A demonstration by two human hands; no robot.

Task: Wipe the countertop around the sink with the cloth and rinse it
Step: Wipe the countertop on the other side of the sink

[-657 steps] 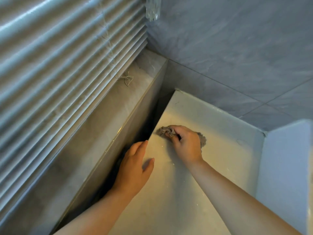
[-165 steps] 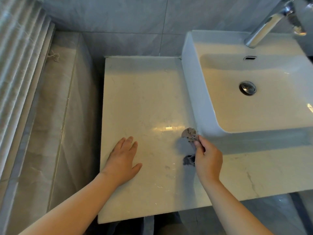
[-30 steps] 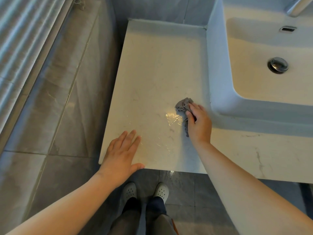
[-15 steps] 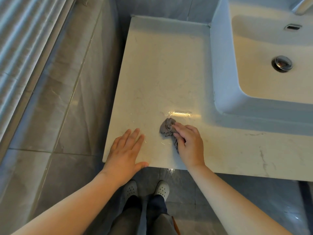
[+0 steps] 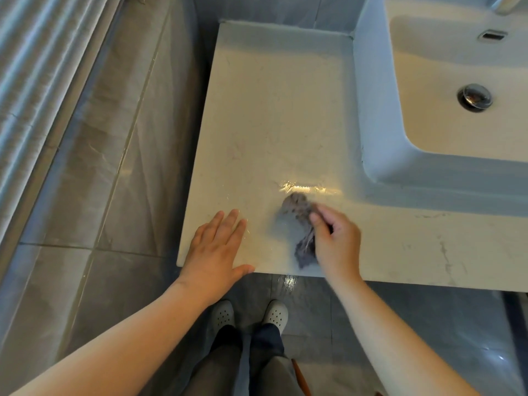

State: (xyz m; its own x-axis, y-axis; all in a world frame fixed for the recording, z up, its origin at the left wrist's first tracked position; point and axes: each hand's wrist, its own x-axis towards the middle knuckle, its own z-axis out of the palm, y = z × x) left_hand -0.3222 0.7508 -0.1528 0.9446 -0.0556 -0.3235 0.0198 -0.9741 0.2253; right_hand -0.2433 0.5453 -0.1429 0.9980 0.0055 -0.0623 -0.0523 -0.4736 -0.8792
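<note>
a: where's the cloth (image 5: 298,212)?
b: bunched on the countertop (image 5: 271,110) near its front edge, left of the sink (image 5: 380,155), fingers of the right hand (image 5: 335,244) closed on it
a: and the left hand (image 5: 218,247)?
b: flat on the counter, fingers together, holding nothing

Cloth swept from the sink's side toward the counter's front edge

A second ago the right hand (image 5: 337,241) pressed the grey cloth (image 5: 298,215) close against the outer wall of the sink (image 5: 377,115); half a second ago it had drawn back and leftward to just beside the left hand (image 5: 220,247), and now it lies a little further right again, blurred, with a tail of cloth reaching the front edge of the countertop (image 5: 271,110). The wet glare streak (image 5: 305,188) now sits just above the cloth rather than beside it. Much earlier the wiping was in the far corner by the blinds.
</note>
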